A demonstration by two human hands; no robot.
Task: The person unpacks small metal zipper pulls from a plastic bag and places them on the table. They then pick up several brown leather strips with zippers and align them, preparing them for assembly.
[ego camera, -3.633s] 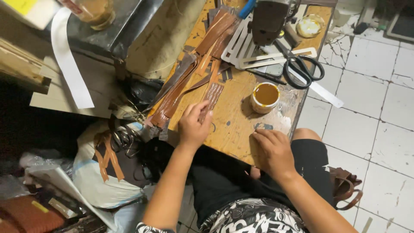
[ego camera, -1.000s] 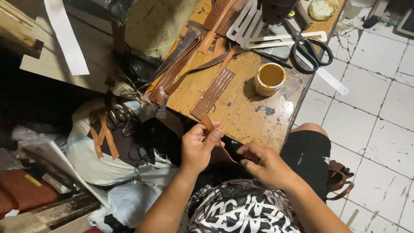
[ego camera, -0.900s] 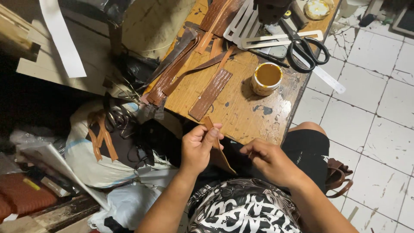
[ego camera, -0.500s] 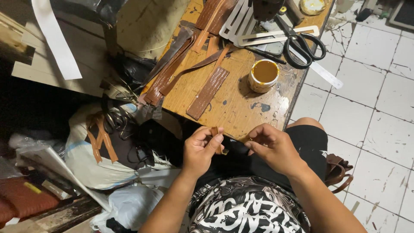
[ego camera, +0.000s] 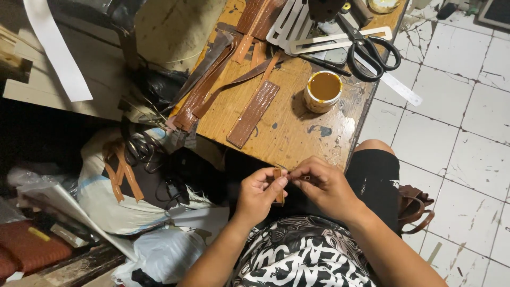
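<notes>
Fingers [ego camera: 280,182] of both hands pinch brown leather strip [ego camera: 279,187]; held upright.

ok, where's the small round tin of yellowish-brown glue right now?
Head view: the round glue tin stands on the wooden table's right side, just below the black scissors, right of the flat brown leather strip.

Wooden table [ego camera: 297,138] bears leather strips [ego camera: 254,112], cup [ego camera: 323,91], scissors [ego camera: 366,49].

The left hand [ego camera: 257,194] hides most of the strip [ego camera: 278,186]. The top edge cuts off the jar [ego camera: 383,5] and the leather pile [ego camera: 260,13]. The right elbow runs off the bottom.
</notes>
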